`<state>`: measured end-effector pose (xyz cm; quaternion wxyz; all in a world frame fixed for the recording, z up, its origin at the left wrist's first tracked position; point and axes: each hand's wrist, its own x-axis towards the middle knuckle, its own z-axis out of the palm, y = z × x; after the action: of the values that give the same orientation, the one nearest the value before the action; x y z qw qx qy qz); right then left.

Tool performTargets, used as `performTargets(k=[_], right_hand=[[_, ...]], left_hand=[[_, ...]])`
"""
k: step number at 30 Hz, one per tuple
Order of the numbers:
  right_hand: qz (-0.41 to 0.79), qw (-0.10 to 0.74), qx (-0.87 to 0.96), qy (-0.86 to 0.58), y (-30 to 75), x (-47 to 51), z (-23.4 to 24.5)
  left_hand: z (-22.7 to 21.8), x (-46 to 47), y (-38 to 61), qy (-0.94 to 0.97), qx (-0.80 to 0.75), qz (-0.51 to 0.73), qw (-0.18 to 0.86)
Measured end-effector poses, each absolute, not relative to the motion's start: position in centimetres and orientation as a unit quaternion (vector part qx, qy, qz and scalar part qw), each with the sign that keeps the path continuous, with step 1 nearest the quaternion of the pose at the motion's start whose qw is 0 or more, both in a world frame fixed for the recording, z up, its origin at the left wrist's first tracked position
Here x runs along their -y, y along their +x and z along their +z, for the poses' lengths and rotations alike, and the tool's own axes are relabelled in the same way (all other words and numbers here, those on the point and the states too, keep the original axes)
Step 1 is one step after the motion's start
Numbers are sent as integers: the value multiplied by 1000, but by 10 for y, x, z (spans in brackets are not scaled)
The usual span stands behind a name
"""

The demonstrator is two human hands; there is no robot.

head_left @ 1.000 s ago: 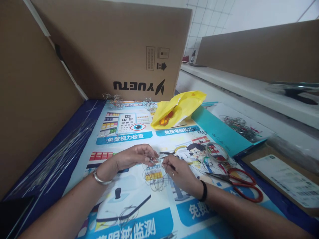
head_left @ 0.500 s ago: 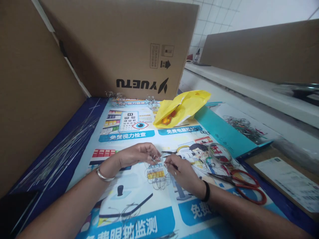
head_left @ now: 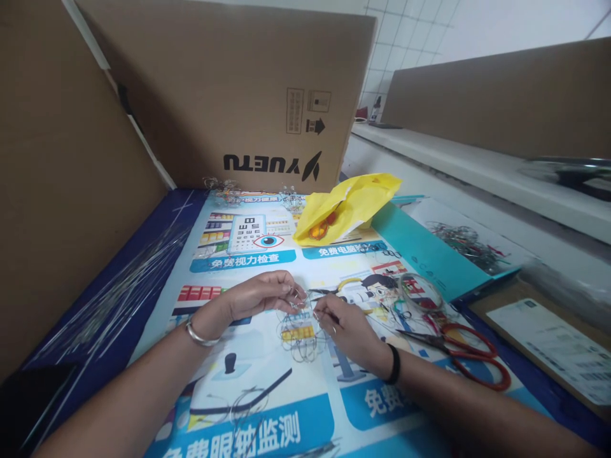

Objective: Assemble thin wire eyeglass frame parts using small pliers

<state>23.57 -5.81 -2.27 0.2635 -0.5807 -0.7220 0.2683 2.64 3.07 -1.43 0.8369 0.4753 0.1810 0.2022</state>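
Observation:
My left hand [head_left: 270, 294] has thumb and fingers pinched together on thin silvery wire. Looped wire [head_left: 305, 351] hangs below the fingertips, over the printed sheet. Close beside it my right hand [head_left: 351, 327] is closed too, its fingertips gripping the wire near the left hand. The exact spot that each fingertip presses is too fine to make out. Just behind the hands lies a pair of pliers [head_left: 329, 291] with dark jaws and yellow handles, partly covered by my right hand. Red-handled scissors [head_left: 477, 353] rest to the right of my right wrist.
A wire coil [head_left: 405, 299] lies right of the pliers. Behind are a yellow bag [head_left: 356, 203] and small wire pieces [head_left: 222, 187]. A turquoise box [head_left: 420, 248] has tangled wire beside it. Straight wires [head_left: 119, 286] spread along the left. Cardboard panels [head_left: 214, 83] stand at the back and left.
Both hands stay nearly in place, with only a slight shift of the fingers at the wire. The camera view has moved very slightly.

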Motion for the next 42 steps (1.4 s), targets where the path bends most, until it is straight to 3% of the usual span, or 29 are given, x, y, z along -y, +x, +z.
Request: performTargets(k=[42], right_hand=[[268,260,727,-576,235,59,-20]], left_hand=[[-9,-29,26,488,-174,201,832]])
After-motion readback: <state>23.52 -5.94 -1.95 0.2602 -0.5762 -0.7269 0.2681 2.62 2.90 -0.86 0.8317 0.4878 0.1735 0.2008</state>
